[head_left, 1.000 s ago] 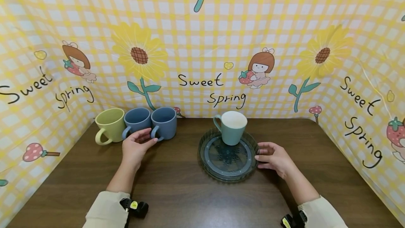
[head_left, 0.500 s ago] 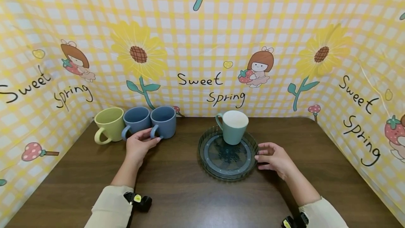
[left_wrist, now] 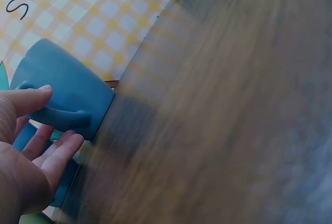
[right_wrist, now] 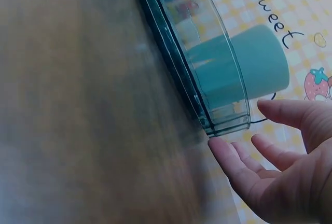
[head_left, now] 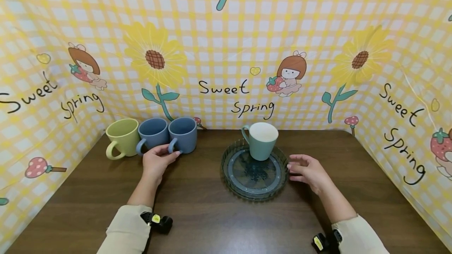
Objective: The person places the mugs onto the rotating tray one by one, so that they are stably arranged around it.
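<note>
Two blue mugs stand side by side at the back left. My left hand (head_left: 155, 164) is at the right blue mug (head_left: 183, 136), thumb and fingers extended on either side of its handle (left_wrist: 65, 119) in the left wrist view. A light teal mug (head_left: 263, 142) with a white inside stands upright toward the back of a round, see-through dark tray (head_left: 252, 187) with a fluted rim. Right beside that tray's right rim is my right hand (head_left: 310, 173). Its fingers are spread, with fingertips (right_wrist: 219, 146) right at the tray's edge in the right wrist view.
A green mug (head_left: 123, 138) stands at the far left, next to the left blue mug (head_left: 152, 132). The wooden table (head_left: 219, 222) meets a yellow checked cloth (head_left: 219, 50) at the back and both sides.
My left hand has moved a little right, closer to the right blue mug's handle. The teal mug has shifted slightly right on the tray. My right hand has eased slightly away from the rim.
</note>
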The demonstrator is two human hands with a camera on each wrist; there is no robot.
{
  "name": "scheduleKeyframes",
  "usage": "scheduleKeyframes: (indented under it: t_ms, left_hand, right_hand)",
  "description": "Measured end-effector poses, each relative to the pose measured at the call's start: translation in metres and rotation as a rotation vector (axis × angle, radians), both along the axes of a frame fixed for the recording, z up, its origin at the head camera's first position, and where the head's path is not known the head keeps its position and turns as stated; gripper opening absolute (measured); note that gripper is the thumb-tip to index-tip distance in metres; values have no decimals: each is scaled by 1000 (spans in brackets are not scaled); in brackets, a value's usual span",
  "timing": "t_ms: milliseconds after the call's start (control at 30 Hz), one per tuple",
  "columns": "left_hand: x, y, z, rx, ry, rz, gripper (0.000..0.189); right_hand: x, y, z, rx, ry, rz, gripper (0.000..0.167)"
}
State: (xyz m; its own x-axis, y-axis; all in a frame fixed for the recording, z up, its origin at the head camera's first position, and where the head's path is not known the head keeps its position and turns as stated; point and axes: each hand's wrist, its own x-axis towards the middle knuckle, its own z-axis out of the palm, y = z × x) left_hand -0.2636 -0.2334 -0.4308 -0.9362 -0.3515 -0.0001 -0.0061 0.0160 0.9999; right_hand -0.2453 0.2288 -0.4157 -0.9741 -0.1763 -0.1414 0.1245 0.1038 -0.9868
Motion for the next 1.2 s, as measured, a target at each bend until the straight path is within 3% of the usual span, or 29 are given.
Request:
scheduleKeyframes:
  t_ms: [233,500,900,1200]
  left_hand:
    - [1,-1,-1,110,27,0,47]
    - [1,-2,-1,225,74,82,38]
    - [-1,-1,-3,313,134,157,23]
    - [-1,0,-2,322,135,155,25]
  right_hand:
    - [-15,3,0,48,-2,47,58]
    - [-29,3,0,67,-18,80,61]
    - [-38,3,-2,66,-43,111,55]
    - [-40,3,-4,50,-41,103,49]
